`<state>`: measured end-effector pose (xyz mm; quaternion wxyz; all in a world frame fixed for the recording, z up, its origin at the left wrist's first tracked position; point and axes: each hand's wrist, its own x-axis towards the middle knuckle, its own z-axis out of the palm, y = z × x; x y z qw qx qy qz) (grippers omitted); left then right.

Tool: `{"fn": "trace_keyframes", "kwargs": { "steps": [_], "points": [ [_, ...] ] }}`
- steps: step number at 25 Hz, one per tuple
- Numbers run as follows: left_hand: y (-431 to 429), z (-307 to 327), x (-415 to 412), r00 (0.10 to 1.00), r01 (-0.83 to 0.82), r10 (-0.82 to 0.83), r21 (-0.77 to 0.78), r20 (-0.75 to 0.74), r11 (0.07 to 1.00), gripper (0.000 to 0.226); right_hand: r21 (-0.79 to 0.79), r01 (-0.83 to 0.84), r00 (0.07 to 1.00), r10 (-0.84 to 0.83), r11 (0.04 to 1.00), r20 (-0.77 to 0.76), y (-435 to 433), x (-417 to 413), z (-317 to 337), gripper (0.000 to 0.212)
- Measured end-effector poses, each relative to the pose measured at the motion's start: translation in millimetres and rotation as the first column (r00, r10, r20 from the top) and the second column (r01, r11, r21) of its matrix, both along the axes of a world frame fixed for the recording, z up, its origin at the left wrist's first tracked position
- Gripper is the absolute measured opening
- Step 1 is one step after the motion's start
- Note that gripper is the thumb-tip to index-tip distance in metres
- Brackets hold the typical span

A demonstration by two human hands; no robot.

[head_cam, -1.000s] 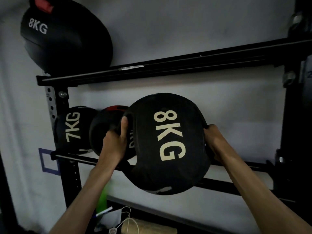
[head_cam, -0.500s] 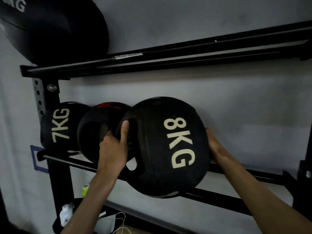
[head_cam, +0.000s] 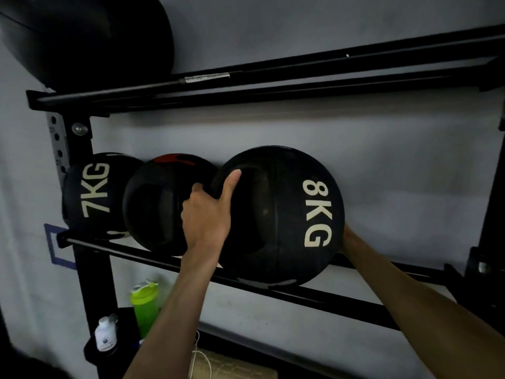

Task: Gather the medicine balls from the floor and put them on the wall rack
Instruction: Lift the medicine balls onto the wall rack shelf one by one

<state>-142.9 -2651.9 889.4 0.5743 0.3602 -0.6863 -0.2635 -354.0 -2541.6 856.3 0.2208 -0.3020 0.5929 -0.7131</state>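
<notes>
- The 8KG ball (head_cam: 278, 214) is on the lower shelf of the wall rack (head_cam: 341, 300). Its underside sits on the two black rails and its white lettering faces out, reading top to bottom.
- The left hand (head_cam: 207, 214) has hold of it on the left side. The fingers are curled into the handle cut-out and the thumb sticks straight up along the ball's surface.
- The right hand (head_cam: 347, 237) is against the lower right of the same ball, but it's almost all tucked behind it. Only the heel and wrist show, so I can't tell how the fingers are sitting or whether they're gripping.
- Just to the left is a black ball with a red patch (head_cam: 155, 212) on top. It's close up against the 8KG one, with the left hand's knuckles right at the gap between them.
- Further left is the 7KG ball (head_cam: 93, 192), at the end of the same shelf by the upright post.
- Up top, a bigger black ball (head_cam: 95, 36) sits on the upper rails at the left end. Only part of it is in view.
- Down below the rack there's a green shaker bottle (head_cam: 144, 305) and, beside it, a small white bottle (head_cam: 105, 333).
- There's also a rectangle of blue tape (head_cam: 50, 242) on the wall, left of the post.
</notes>
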Motion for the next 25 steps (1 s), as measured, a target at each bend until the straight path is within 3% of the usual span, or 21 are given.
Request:
{"fn": "trace_keyframes", "kwargs": {
  "steps": [2, 4, 8, 11, 14, 16, 20, 25],
  "points": [
    [0, 1, -4, 1.000, 0.011, -0.011, 0.029, -0.028, 1.000, 0.093, 0.002, 0.028, 0.996, -0.028, 1.000, -0.080, 5, -4, -1, 0.035],
    [-1, 1, -7, 0.999, 0.023, -0.020, 0.056, -0.039, 0.998, 0.092, 0.011, 0.081, 0.984, -0.078, 0.997, -0.163, 14, -8, -1, 0.029],
    [2, 3, -12, 1.000, 0.011, -0.009, 0.071, -0.026, 0.997, 0.093, -0.197, 0.051, 0.999, -0.052, 0.979, -0.003, 37, 6, 4, 0.040],
    [5, 5, -15, 0.999, 0.028, -0.027, 0.031, -0.032, 0.999, 0.089, -0.283, 0.024, 0.998, -0.040, 0.959, -0.052, 43, 30, 9, 0.043],
    [8, 7, -17, 0.997, 0.065, -0.065, -0.005, -0.029, 0.998, 0.077, -0.257, 0.207, 0.954, -0.253, 0.944, -0.158, 35, 46, 10, 0.034],
    [11, 9, -22, 0.994, 0.107, -0.107, 0.009, -0.038, 0.994, 0.065, -0.254, 0.274, 0.937, -0.318, 0.927, -0.149, 30, 45, 9, 0.032],
    [-6, 10, -42, 0.964, 0.257, -0.251, 0.071, -0.082, 0.964, 0.051, -0.190, 0.299, 0.943, -0.320, 0.935, -0.090, 21, 31, 8, 0.045],
    [-9, 9, -62, 0.963, 0.266, -0.262, 0.078, -0.059, 0.961, 0.042, -0.137, 0.318, 0.939, -0.332, 0.938, -0.093, 24, 19, -5, 0.047]
  ]
}}
